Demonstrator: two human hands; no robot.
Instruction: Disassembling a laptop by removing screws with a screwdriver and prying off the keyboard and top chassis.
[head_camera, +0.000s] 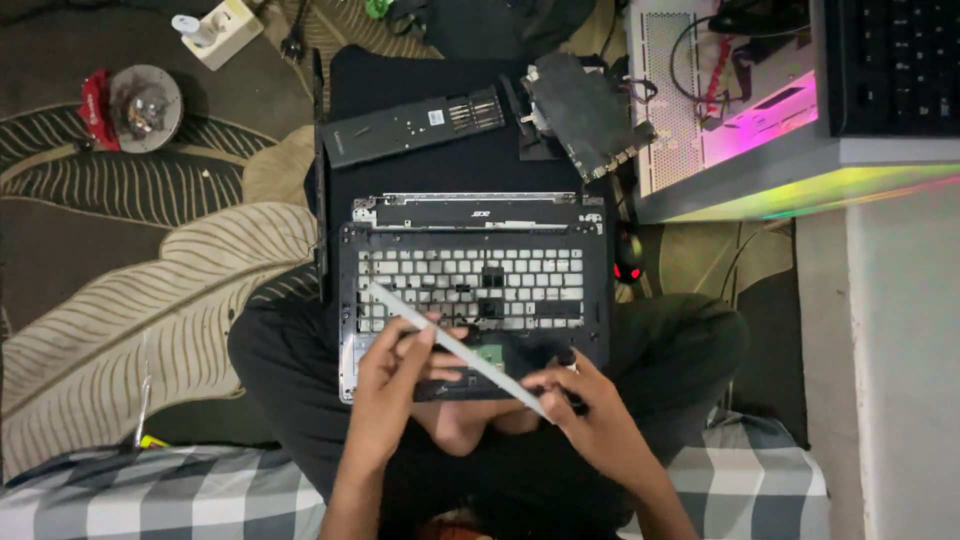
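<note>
Mid-teardown, both left hand (385, 385) and right hand (580, 405) closed on long pale flat strip (455, 348) above black stripped laptop keyboard frame (475, 290), likely needing careful easing free

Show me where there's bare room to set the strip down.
Bare rug lies left of the laptop chassis, below the round tin. The black mat between the screwdriver case and chassis is narrow. Right is crowded: circuit board, lit computer case.

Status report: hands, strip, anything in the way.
Left hand and right hand both grip the strip, slanted above the laptop shell. Nothing blocks.
</note>
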